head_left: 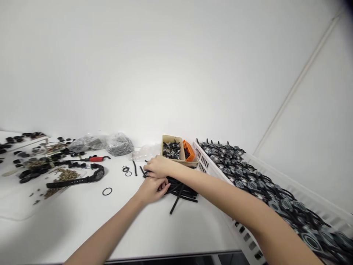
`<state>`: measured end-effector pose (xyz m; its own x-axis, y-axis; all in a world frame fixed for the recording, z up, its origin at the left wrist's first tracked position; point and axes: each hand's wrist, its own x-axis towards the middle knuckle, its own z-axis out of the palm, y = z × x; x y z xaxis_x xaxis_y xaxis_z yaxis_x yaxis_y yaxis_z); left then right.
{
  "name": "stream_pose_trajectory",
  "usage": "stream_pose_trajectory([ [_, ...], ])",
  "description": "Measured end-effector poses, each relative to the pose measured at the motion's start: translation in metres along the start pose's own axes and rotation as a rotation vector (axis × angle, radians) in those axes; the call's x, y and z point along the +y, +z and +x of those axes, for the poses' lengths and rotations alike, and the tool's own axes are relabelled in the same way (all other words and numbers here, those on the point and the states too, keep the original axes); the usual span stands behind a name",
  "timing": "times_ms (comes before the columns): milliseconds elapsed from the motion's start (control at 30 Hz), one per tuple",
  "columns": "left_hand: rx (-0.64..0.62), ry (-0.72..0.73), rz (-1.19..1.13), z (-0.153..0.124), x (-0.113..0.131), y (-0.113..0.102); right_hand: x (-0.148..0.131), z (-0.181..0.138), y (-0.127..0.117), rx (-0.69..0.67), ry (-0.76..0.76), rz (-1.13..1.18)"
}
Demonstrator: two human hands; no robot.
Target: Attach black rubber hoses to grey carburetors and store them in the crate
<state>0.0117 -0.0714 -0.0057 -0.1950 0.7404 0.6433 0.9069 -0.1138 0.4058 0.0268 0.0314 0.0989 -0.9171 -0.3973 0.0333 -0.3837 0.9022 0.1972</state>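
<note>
My right hand (157,167) crosses above my left hand (152,189), and the two touch in the middle of the white table. Curled fingers close both hands, and whatever they hold is hidden. Short black tube ends (142,170) poke out beside my right fingertips; I cannot tell whether they are gripped. Just right of my left hand lies a pile of black rubber tubes (182,189), partly covered by my right forearm. One loose black tube (135,168) and several black O-rings (125,169) lie left of my hands.
Behind my hands stand a beige bin (163,141) of small fittings and an orange basket (185,142). A white crate (202,160) of metal parts with black tubes fills the right. Leftward are a black wristwatch (97,173), a red-handled tool (95,159), brass bits (66,175) and plastic bags (120,143).
</note>
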Motion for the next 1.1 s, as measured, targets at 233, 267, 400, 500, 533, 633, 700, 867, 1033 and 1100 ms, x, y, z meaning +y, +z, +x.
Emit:
stream_pose_trajectory([
  [233,0.016,0.016,0.041,0.0,-0.005,0.002,0.006,0.018,0.026,0.212,0.14,0.239],
  [267,0.025,0.008,0.052,0.0,-0.006,0.002,0.009,0.01,0.03,0.272,0.186,0.279],
  [400,0.034,-0.009,0.089,0.001,-0.008,0.002,0.011,-0.036,0.055,0.456,0.351,0.389],
  [500,0.038,-0.041,0.111,0.002,-0.011,0.001,0.01,-0.064,0.077,0.533,0.429,0.424],
  [533,0.044,-0.06,0.118,0.002,-0.012,0.001,0.009,-0.07,0.083,0.548,0.441,0.432],
  [633,0.067,-0.121,0.137,0.003,-0.014,-0.001,0.008,-0.076,0.093,0.571,0.433,0.46],
  [700,0.075,-0.157,0.145,0.004,-0.017,-0.003,0.008,-0.075,0.095,0.579,0.421,0.477],
  [867,0.054,-0.222,0.144,0.004,-0.026,-0.003,0.008,-0.075,0.097,0.603,0.416,0.513],
  [1033,0.023,-0.239,0.124,0.002,-0.032,-0.001,0.008,-0.076,0.101,0.613,0.423,0.513],
  [1100,0.016,-0.239,0.123,0.002,-0.032,0.0,0.007,-0.075,0.101,0.618,0.433,0.506],
])
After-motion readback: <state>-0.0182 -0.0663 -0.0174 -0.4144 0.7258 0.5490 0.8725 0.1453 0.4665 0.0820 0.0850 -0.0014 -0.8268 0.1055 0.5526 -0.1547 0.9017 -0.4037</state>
